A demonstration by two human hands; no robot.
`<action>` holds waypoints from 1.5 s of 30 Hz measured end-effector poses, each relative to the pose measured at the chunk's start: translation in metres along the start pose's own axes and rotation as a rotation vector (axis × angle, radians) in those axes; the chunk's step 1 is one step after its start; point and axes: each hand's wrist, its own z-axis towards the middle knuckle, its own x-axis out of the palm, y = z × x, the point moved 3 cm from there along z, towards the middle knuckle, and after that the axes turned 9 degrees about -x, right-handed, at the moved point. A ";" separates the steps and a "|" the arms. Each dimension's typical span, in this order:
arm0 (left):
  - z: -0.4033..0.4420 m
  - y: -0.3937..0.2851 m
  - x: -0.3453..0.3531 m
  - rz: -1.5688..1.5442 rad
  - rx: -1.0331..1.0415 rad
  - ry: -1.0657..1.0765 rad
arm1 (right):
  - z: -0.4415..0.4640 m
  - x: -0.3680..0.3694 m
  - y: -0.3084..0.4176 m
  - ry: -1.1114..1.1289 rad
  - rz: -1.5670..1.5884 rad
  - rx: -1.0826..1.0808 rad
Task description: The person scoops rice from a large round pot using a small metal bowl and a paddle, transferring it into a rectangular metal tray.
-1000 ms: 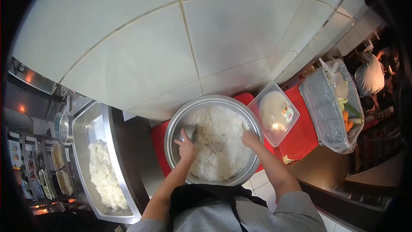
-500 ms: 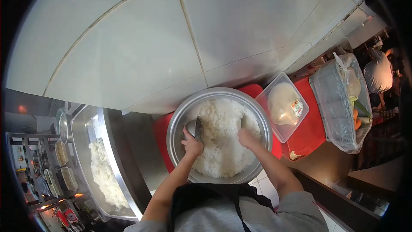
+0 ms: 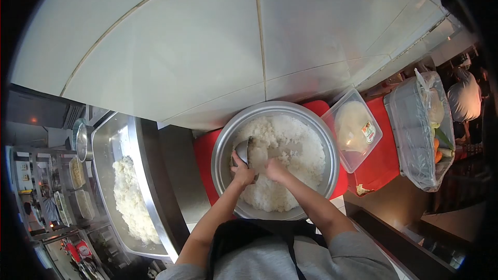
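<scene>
A wide round metal pot (image 3: 220, 142) holds a large amount of cooked white rice (image 3: 306, 161). My left hand (image 3: 242, 170) grips a metal bowl (image 3: 241, 150), tilted on its side at the left of the rice, its opening facing right. My right hand (image 3: 277, 170) is closed in a fist just right of the bowl, low over the rice. From this fist a pale flat utensil (image 3: 263, 156) reaches toward the bowl's mouth; it is blurred and partly hidden. Between the bowl and the rice on the right, a patch of the pot's bottom shows.
To the left stands a deep metal tray (image 3: 111, 176) with more rice. Under the pot is a red surface (image 3: 205, 158). On the right are a clear plastic container (image 3: 350, 158) with a pale bundle and a plastic-lined bin (image 3: 412, 124) with vegetables. Another person (image 3: 464, 96) is at far right.
My right hand has moved left across the rice, bringing the utensil up to the bowl. Rice has shifted, baring part of the pot's bottom. The view has shifted slightly.
</scene>
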 end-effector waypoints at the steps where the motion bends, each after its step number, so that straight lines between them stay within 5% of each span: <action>1: 0.001 0.001 0.000 -0.005 0.005 -0.001 | 0.000 0.003 0.010 0.020 0.018 -0.060; 5: 0.010 0.012 -0.013 -0.037 0.084 0.060 | -0.021 -0.008 0.053 0.089 0.010 -0.204; 7: 0.012 0.021 -0.015 -0.323 0.026 0.201 | -0.032 -0.020 0.067 0.063 -0.105 -0.215; 11: 0.001 0.030 -0.001 -0.529 -0.147 0.323 | -0.061 -0.014 0.078 -0.007 -0.301 -0.020; 16: 0.002 0.031 0.003 -0.714 -0.231 0.389 | -0.046 0.020 0.030 0.054 -0.337 -0.085; 20: -0.005 0.021 -0.001 -0.687 -0.201 0.392 | -0.018 -0.080 0.029 0.265 -0.535 -0.236; 24: 0.013 0.030 -0.002 -0.664 -0.255 0.417 | -0.026 -0.174 0.037 -0.188 -0.596 -0.030; 36: 0.008 -0.012 0.016 -0.641 -0.332 0.337 | 0.074 -0.127 -0.026 0.248 -0.691 -0.174; 45: 0.005 -0.013 0.019 -0.681 -0.276 0.358 | 0.011 -0.059 0.003 0.168 -0.482 -0.068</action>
